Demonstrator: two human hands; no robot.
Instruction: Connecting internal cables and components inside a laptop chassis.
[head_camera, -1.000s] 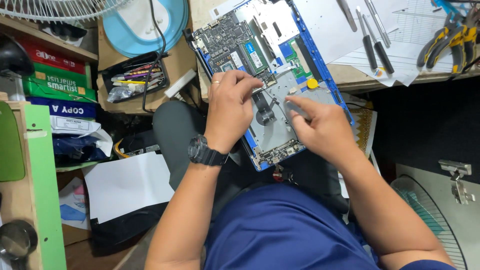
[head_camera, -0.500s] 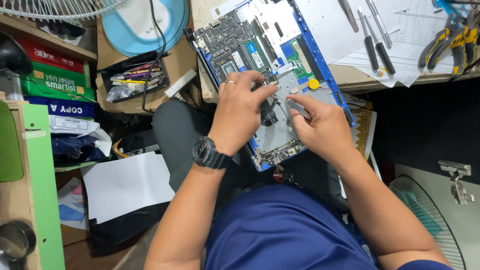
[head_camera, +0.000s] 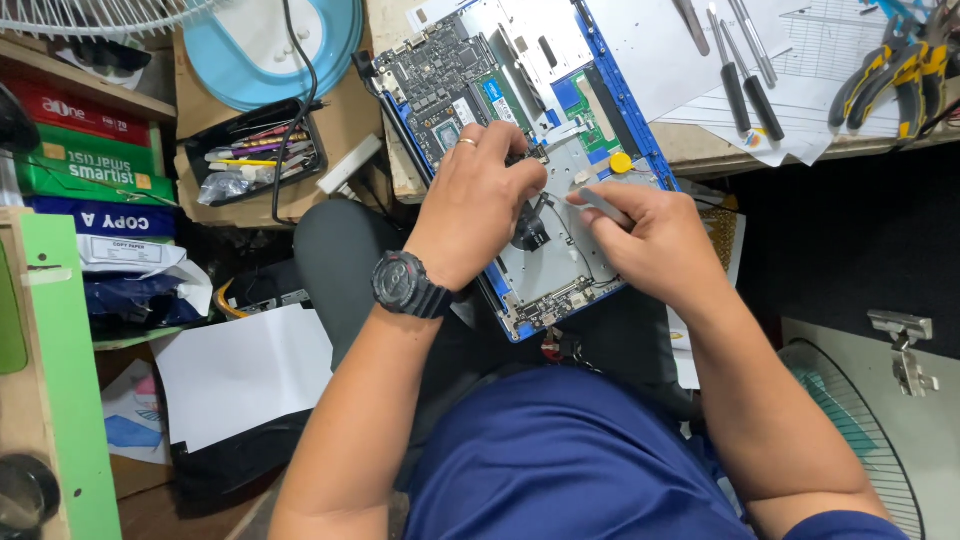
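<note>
An opened blue laptop (head_camera: 560, 80) lies bottom-up across the desk edge and my lap, its green and dark circuit boards exposed. My left hand (head_camera: 480, 195), with a ring and a black wristwatch, rests fingers-down on the middle of the laptop's inside, pinching at a small part near the board. My right hand (head_camera: 655, 240) sits to the right of it and grips a thin grey metal tool (head_camera: 600, 203), whose tip points left toward the left fingertips. A small yellow round part (head_camera: 621, 162) sits just above the right hand.
Screwdrivers (head_camera: 745, 85) and yellow-handled pliers (head_camera: 890, 70) lie on white paper at the desk's right. A black tray of pens (head_camera: 255, 155) and a light blue fan base (head_camera: 290, 50) stand at the left. Boxes fill the left shelf; a fan grille lies lower right.
Both hands have shifted up the laptop toward the circuit board. The right hand now shows a thin metal tool aimed at the left fingers.
</note>
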